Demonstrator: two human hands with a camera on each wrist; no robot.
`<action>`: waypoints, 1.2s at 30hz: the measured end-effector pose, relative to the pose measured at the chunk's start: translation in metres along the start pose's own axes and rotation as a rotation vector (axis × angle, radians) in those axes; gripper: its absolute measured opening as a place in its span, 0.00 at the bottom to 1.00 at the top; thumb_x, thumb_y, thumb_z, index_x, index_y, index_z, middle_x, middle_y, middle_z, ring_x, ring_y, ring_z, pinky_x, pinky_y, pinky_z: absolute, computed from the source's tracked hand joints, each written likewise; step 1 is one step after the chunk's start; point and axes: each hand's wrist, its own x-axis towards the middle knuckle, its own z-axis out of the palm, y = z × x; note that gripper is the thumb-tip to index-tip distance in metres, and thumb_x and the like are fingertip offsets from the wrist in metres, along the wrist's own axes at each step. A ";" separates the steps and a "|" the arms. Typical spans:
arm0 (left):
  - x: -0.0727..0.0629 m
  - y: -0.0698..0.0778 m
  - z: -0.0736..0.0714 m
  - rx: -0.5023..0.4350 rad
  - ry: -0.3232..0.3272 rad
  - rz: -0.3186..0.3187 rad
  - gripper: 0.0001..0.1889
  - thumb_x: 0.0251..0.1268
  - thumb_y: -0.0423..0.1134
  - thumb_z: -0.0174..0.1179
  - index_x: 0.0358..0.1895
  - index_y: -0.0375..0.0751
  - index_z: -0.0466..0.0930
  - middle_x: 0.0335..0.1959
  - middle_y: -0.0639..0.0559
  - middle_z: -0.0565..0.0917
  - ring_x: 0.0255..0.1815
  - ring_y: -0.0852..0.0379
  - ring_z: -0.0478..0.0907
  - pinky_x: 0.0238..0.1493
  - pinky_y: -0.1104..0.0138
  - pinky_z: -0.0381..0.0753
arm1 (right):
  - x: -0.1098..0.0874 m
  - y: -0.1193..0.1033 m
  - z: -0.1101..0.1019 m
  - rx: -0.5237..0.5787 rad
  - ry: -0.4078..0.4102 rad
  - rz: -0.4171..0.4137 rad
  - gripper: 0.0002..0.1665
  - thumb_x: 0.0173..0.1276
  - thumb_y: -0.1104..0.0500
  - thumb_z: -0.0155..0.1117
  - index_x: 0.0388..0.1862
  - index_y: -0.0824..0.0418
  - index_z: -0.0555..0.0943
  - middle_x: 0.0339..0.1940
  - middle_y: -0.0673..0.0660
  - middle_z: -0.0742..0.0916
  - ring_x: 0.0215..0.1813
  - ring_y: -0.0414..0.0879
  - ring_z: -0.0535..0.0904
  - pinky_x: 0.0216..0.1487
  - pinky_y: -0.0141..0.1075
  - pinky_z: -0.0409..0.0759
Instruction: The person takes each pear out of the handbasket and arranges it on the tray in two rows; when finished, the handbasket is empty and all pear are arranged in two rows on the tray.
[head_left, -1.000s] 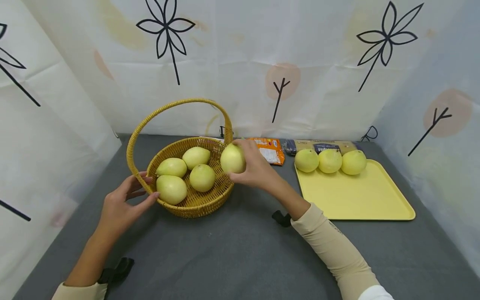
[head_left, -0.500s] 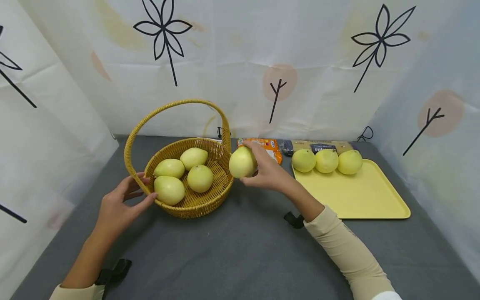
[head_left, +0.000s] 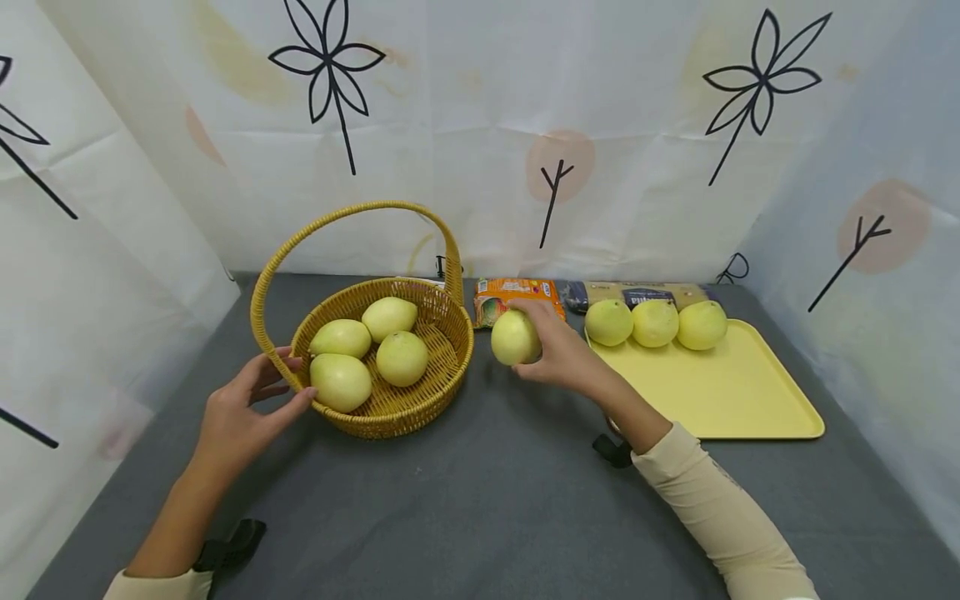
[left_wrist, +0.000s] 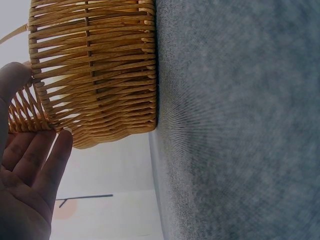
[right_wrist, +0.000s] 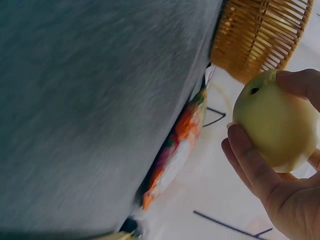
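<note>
In the head view a golden wicker basket point(head_left: 420, 408) with a tall arched handle stands left of centre, several pale yellow-green pears point(head_left: 402, 358) inside it. My left hand point(head_left: 243, 412) grips its left rim near the foot of the handle; in the left wrist view the thumb and fingertips point(left_wrist: 60, 142) lie around the woven rim. My right hand point(head_left: 558, 350) holds one more pear point(head_left: 515, 337) to the right of the basket, above the grey table. The right wrist view shows that pear's dark blossom end, with thumb and fingers point(right_wrist: 252, 162) around it.
Three pears point(head_left: 656, 323) sit in a row along the back left edge of a yellow tray point(head_left: 720, 392) on the right. Behind are an orange packet point(head_left: 517, 292) and a long wrapped package point(head_left: 637, 292), close to the white printed backdrop point(head_left: 480, 167).
My right hand has carried its pear rightward, from over the basket's right rim to beside the orange packet. The left hand keeps its grip on the basket, which stays put.
</note>
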 end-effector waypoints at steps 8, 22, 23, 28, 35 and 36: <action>-0.001 0.000 0.001 -0.020 0.009 -0.012 0.36 0.45 0.25 0.78 0.63 0.36 0.76 0.48 0.45 0.86 0.49 0.75 0.78 0.47 0.83 0.78 | -0.021 0.016 -0.016 -0.009 -0.011 0.022 0.53 0.55 0.65 0.79 0.75 0.62 0.60 0.69 0.68 0.65 0.62 0.62 0.69 0.54 0.60 0.78; -0.002 -0.001 0.001 -0.022 0.000 -0.020 0.35 0.47 0.25 0.77 0.62 0.33 0.76 0.48 0.44 0.86 0.50 0.75 0.78 0.47 0.83 0.78 | -0.061 0.043 -0.060 -0.041 -0.090 0.157 0.51 0.53 0.66 0.78 0.73 0.66 0.61 0.65 0.71 0.67 0.60 0.63 0.68 0.52 0.60 0.77; -0.002 -0.001 0.001 -0.023 0.002 -0.018 0.35 0.47 0.24 0.77 0.62 0.33 0.76 0.48 0.44 0.86 0.50 0.75 0.78 0.47 0.83 0.78 | -0.063 0.045 -0.064 -0.043 -0.085 0.166 0.51 0.53 0.66 0.78 0.73 0.67 0.61 0.64 0.71 0.68 0.60 0.63 0.67 0.52 0.60 0.77; 0.000 0.001 0.000 -0.018 0.004 -0.016 0.35 0.46 0.24 0.77 0.62 0.32 0.76 0.48 0.45 0.86 0.49 0.75 0.78 0.47 0.83 0.78 | -0.077 0.054 -0.079 -0.075 -0.072 0.195 0.51 0.53 0.66 0.79 0.72 0.68 0.61 0.62 0.73 0.69 0.58 0.64 0.67 0.49 0.60 0.77; -0.001 0.000 0.000 -0.015 0.004 -0.011 0.35 0.46 0.24 0.77 0.62 0.33 0.76 0.47 0.44 0.86 0.49 0.75 0.78 0.46 0.83 0.79 | -0.094 0.065 -0.086 -0.228 -0.105 0.228 0.49 0.45 0.69 0.81 0.66 0.67 0.67 0.54 0.71 0.72 0.48 0.61 0.73 0.43 0.55 0.78; -0.001 0.000 0.001 -0.015 0.005 -0.011 0.35 0.46 0.24 0.77 0.62 0.33 0.76 0.47 0.44 0.85 0.49 0.75 0.78 0.46 0.83 0.79 | -0.096 0.066 -0.087 -0.242 -0.112 0.239 0.49 0.45 0.69 0.81 0.66 0.67 0.66 0.54 0.71 0.72 0.47 0.61 0.74 0.43 0.55 0.78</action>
